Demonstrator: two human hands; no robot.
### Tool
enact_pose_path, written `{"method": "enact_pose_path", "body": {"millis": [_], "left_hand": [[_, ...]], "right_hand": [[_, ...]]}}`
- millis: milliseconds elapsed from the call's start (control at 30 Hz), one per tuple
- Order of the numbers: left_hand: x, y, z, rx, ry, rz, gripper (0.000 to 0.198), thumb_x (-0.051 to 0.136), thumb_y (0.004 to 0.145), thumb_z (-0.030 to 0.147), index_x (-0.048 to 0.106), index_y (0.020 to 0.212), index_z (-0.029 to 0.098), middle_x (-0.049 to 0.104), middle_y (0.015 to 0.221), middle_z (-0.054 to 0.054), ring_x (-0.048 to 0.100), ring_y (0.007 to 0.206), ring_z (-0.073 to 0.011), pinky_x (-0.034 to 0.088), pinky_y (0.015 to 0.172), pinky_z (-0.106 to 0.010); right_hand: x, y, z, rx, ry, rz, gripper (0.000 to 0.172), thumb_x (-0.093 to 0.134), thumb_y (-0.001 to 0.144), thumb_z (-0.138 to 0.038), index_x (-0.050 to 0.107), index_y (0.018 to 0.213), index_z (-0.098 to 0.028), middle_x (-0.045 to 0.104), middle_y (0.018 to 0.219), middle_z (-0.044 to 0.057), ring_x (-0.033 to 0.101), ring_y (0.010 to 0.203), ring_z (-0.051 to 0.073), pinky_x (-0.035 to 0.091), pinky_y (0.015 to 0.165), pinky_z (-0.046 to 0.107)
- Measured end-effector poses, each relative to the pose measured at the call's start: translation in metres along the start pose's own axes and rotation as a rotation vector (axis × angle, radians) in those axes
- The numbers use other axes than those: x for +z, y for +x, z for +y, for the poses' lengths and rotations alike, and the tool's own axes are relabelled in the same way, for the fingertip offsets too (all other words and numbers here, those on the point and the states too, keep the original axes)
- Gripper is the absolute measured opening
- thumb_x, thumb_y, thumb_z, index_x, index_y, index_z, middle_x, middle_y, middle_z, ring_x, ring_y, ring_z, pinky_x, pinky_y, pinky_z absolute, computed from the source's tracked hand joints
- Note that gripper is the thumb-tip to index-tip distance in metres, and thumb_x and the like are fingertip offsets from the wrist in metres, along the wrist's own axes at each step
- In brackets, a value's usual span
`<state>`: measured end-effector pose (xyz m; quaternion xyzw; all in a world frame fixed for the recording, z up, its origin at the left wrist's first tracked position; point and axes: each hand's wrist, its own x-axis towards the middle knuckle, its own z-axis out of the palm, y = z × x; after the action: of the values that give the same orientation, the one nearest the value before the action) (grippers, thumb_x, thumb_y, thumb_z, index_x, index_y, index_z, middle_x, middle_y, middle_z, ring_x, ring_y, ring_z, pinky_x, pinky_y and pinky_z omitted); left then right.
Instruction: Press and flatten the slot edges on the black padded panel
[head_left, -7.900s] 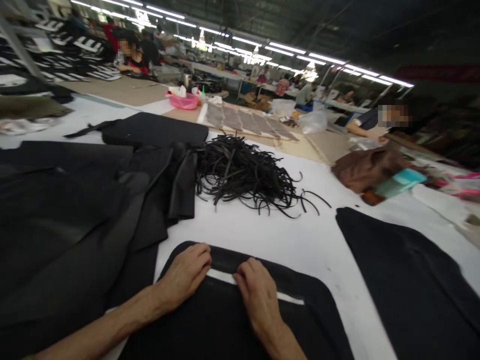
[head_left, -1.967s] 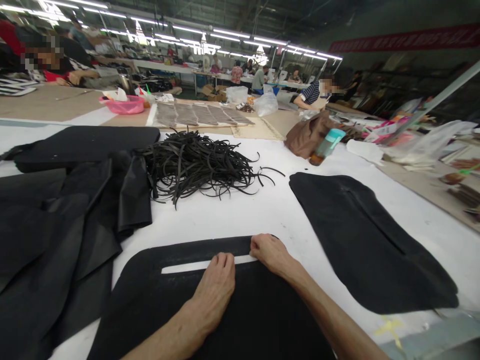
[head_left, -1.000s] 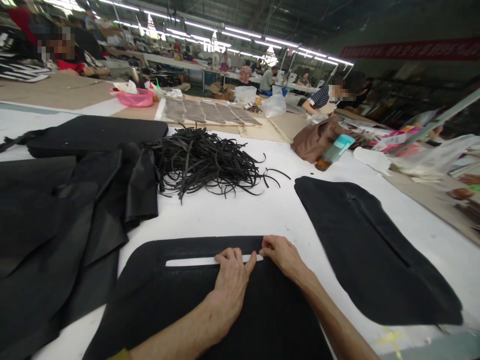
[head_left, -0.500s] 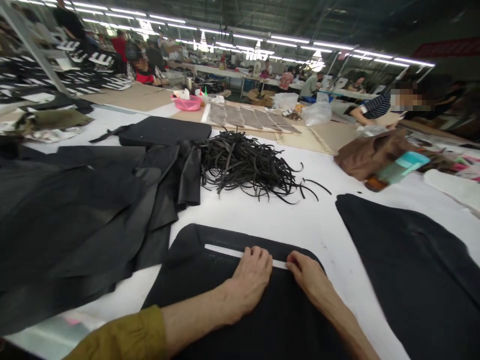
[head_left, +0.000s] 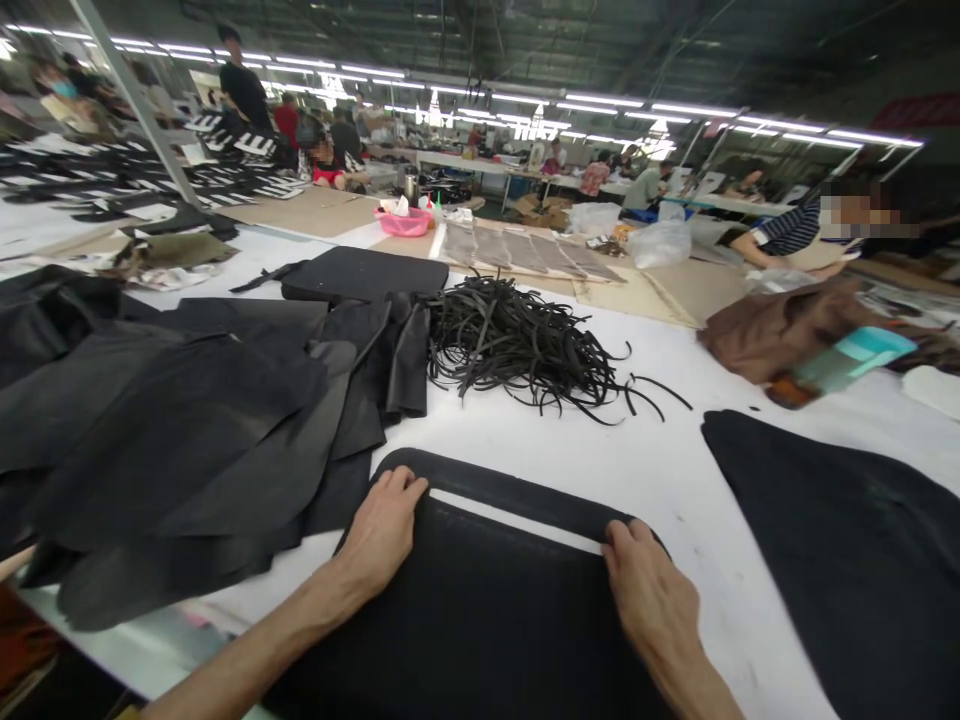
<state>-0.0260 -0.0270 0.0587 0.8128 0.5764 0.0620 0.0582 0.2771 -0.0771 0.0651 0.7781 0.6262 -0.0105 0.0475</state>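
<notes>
A black sheet panel (head_left: 480,620), leather-like with rounded top corners, lies on the white tabletop before me. Near its top edge runs a long, narrow white band (head_left: 517,520); whether this is a slot baring the table or a strip laid on top, I cannot tell. At the band's left end, my left hand (head_left: 386,530) is closed, its bent fingers and thumb pressed together on the panel. My right hand (head_left: 652,585) pinches the panel at the band's right end, fingertips curled under my knuckles and partly hidden.
Beyond the panel lies a heap of thin black strips (head_left: 525,345). Loose black sheets (head_left: 210,420) cover the left side, and another black panel (head_left: 840,540) lies right. A bottle with a turquoise cap (head_left: 847,365) rests by brown fabric (head_left: 780,325). A co-worker (head_left: 802,230) works at far right.
My left hand has slid left from mid-band to its left end. My right hand stays near the right end. The view has shifted slightly left.
</notes>
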Motion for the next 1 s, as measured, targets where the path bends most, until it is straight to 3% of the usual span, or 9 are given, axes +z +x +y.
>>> {"method": "enact_pose_path", "body": {"millis": [67, 133, 200, 300, 467, 600, 733, 833, 1000], "left_hand": [[0.000, 0.004, 0.003, 0.074, -0.053, 0.068, 0.036, 0.035, 0.086, 0.008, 0.052, 0.117, 0.015, 0.055, 0.115, -0.009, 0.049, 0.106, -0.0189, 0.041, 0.093, -0.034], [0.002, 0.008, 0.011, 0.301, -0.089, 0.046, 0.040, 0.045, 0.087, 0.021, 0.043, 0.127, 0.017, 0.047, 0.131, -0.010, 0.039, 0.122, -0.0213, 0.032, 0.103, -0.039], [0.007, 0.011, 0.023, 0.524, -0.127, -0.072, 0.061, 0.054, 0.082, 0.040, 0.032, 0.135, 0.019, 0.034, 0.142, -0.010, 0.026, 0.132, -0.0228, 0.024, 0.108, -0.042], [0.020, 0.016, 0.034, 0.626, -0.133, -0.196, 0.084, 0.056, 0.073, 0.059, 0.022, 0.139, 0.020, 0.025, 0.145, -0.011, 0.018, 0.135, -0.0249, 0.017, 0.109, -0.046], [0.034, 0.015, 0.013, 0.536, -0.013, -0.114, 0.074, 0.055, 0.076, 0.055, 0.026, 0.137, 0.025, 0.029, 0.144, -0.007, 0.022, 0.134, -0.0254, 0.020, 0.108, -0.047], [0.037, 0.005, -0.012, 0.421, 0.122, 0.102, 0.059, 0.050, 0.082, 0.048, 0.037, 0.133, 0.022, 0.040, 0.139, -0.006, 0.034, 0.128, -0.0242, 0.029, 0.104, -0.042], [0.048, -0.009, -0.026, 0.259, 0.179, 0.303, 0.057, 0.046, 0.081, 0.047, 0.044, 0.130, 0.018, 0.036, 0.140, -0.012, 0.032, 0.128, -0.0309, 0.027, 0.103, -0.049], [0.061, -0.013, -0.029, 0.193, 0.185, 0.313, 0.058, 0.044, 0.079, 0.049, 0.050, 0.125, 0.013, 0.040, 0.137, -0.016, 0.035, 0.126, -0.0337, 0.027, 0.101, -0.052], [0.070, -0.005, -0.023, 0.209, 0.207, 0.200, 0.060, 0.043, 0.079, 0.050, 0.045, 0.129, 0.017, 0.036, 0.140, -0.012, 0.035, 0.127, -0.0297, 0.023, 0.104, -0.050]], "right_hand": [[0.001, -0.007, -0.013, -0.121, -0.019, 0.136, 0.028, 0.031, 0.089, -0.021, 0.058, 0.098, -0.019, 0.059, 0.106, 0.013, 0.056, 0.095, 0.027, 0.043, 0.076, 0.041], [0.005, -0.013, -0.029, -0.315, 0.058, 0.190, 0.033, 0.037, 0.089, -0.023, 0.052, 0.118, -0.018, 0.051, 0.126, 0.012, 0.046, 0.115, 0.026, 0.034, 0.096, 0.043], [0.015, -0.016, -0.045, -0.485, 0.152, 0.139, 0.047, 0.045, 0.087, -0.030, 0.040, 0.132, -0.019, 0.039, 0.139, 0.007, 0.033, 0.127, 0.025, 0.025, 0.106, 0.044], [0.030, -0.017, -0.059, -0.577, 0.224, 0.031, 0.062, 0.051, 0.084, -0.039, 0.028, 0.139, -0.022, 0.028, 0.144, 0.003, 0.024, 0.132, 0.025, 0.017, 0.109, 0.048], [0.035, -0.019, -0.053, -0.499, 0.246, -0.033, 0.067, 0.053, 0.082, -0.048, 0.029, 0.139, -0.025, 0.024, 0.145, 0.003, 0.022, 0.132, 0.027, 0.011, 0.109, 0.051], [0.016, -0.020, -0.048, -0.382, 0.257, -0.001, 0.050, 0.051, 0.086, -0.039, 0.042, 0.132, -0.022, 0.037, 0.140, 0.006, 0.031, 0.129, 0.026, 0.008, 0.108, 0.052], [-0.004, 0.001, -0.028, -0.201, 0.228, 0.121, 0.039, 0.045, 0.089, -0.025, 0.046, 0.127, -0.020, 0.041, 0.138, 0.007, 0.033, 0.127, 0.024, 0.010, 0.108, 0.047], [-0.011, 0.018, 0.002, -0.084, 0.250, 0.024, 0.050, 0.054, 0.084, -0.035, 0.043, 0.130, -0.018, 0.047, 0.131, 0.011, 0.040, 0.118, 0.026, 0.025, 0.101, 0.042], [-0.021, 0.020, 0.029, -0.077, 0.336, -0.161, 0.058, 0.062, 0.067, -0.060, 0.059, 0.109, -0.020, 0.061, 0.097, 0.008, 0.053, 0.093, 0.025, 0.039, 0.082, 0.034]]}}
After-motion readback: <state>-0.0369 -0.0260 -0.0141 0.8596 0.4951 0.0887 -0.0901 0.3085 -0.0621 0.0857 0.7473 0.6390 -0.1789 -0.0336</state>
